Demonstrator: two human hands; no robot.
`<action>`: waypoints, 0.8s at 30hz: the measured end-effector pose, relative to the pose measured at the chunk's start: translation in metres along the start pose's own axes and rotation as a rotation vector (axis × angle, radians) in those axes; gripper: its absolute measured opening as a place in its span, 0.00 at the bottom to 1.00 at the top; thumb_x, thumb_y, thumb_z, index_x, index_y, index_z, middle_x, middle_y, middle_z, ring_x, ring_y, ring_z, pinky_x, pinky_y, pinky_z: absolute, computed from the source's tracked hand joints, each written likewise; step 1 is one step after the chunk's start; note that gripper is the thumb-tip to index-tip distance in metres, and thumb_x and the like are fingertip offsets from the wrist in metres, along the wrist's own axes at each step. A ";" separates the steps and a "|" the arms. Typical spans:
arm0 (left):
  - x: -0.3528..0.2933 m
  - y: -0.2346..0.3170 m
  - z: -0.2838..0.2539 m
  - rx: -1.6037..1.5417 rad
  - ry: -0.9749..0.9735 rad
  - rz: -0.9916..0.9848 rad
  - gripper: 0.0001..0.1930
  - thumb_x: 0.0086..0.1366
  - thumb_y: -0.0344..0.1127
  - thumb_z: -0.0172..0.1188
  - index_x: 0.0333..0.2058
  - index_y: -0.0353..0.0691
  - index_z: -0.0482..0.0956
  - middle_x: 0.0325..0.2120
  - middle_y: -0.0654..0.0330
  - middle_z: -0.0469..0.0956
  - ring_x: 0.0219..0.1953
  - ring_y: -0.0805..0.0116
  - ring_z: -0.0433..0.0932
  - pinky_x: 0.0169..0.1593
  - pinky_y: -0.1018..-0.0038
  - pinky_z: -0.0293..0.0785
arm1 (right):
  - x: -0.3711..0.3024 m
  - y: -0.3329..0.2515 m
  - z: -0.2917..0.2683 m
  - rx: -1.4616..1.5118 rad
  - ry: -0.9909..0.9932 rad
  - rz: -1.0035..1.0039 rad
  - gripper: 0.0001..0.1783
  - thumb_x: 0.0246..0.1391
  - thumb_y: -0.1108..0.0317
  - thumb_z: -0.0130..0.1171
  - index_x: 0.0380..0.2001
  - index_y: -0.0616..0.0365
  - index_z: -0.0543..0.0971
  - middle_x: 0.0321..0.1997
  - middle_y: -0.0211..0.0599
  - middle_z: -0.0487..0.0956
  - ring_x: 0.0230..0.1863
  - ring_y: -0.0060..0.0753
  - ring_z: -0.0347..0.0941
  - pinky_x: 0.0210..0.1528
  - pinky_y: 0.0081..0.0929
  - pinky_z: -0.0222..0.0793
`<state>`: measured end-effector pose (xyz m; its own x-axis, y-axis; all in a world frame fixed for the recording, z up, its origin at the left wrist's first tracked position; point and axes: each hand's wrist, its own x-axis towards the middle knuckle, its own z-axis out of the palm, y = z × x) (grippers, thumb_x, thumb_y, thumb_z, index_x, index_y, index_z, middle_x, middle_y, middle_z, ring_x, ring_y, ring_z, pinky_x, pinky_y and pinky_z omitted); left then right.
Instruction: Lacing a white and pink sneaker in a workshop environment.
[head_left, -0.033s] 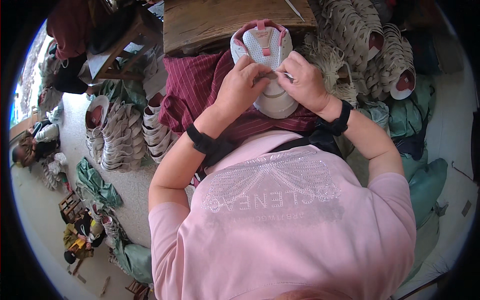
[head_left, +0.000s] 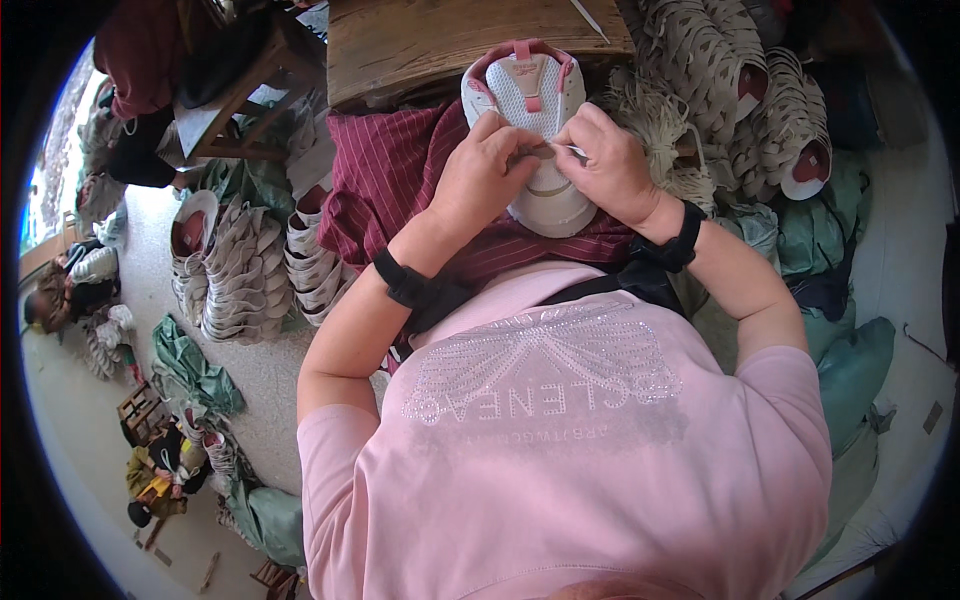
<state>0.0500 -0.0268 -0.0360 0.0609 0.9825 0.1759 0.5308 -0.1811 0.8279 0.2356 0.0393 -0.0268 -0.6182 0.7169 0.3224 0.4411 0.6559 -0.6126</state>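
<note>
We record the left hand point(head_left: 478, 168) and right hand point(head_left: 612, 168) meeting over the shoe point(head_left: 549, 183), thumbs and fingertips drawn together; whether a lace sits between them we cannot tell. Both touch the shoe's middle, one from each side, so we judge neither nearer. Its long axis runs toe to torso, heel outward, leaning slightly left. We see maroon striped cloth point(head_left: 385, 165) beneath, the wooden surface point(head_left: 430, 40) beyond the heel.
</note>
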 end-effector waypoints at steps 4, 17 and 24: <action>-0.001 -0.001 0.002 -0.029 0.011 -0.021 0.10 0.56 0.27 0.65 0.39 0.38 0.81 0.31 0.60 0.70 0.29 0.70 0.72 0.35 0.77 0.73 | 0.003 0.000 0.000 0.033 -0.010 0.018 0.05 0.45 0.73 0.60 0.26 0.56 0.73 0.30 0.39 0.70 0.30 0.47 0.72 0.30 0.37 0.69; -0.003 0.004 0.006 0.142 0.019 -0.051 0.17 0.50 0.31 0.68 0.39 0.40 0.76 0.36 0.54 0.72 0.37 0.53 0.76 0.41 0.64 0.75 | 0.004 0.011 -0.001 0.137 -0.037 -0.042 0.02 0.50 0.76 0.61 0.28 0.62 0.78 0.26 0.33 0.69 0.29 0.24 0.70 0.30 0.22 0.65; -0.003 0.005 0.006 0.039 0.014 -0.104 0.17 0.51 0.33 0.68 0.39 0.40 0.76 0.37 0.54 0.72 0.36 0.53 0.77 0.38 0.64 0.76 | 0.005 0.024 0.004 0.663 -0.198 0.294 0.03 0.54 0.74 0.61 0.32 0.61 0.79 0.27 0.23 0.74 0.29 0.13 0.69 0.32 0.16 0.65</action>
<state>0.0576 -0.0301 -0.0360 -0.0078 0.9952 0.0976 0.5664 -0.0761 0.8206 0.2403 0.0574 -0.0427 -0.6680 0.7439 -0.0191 0.1606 0.1190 -0.9798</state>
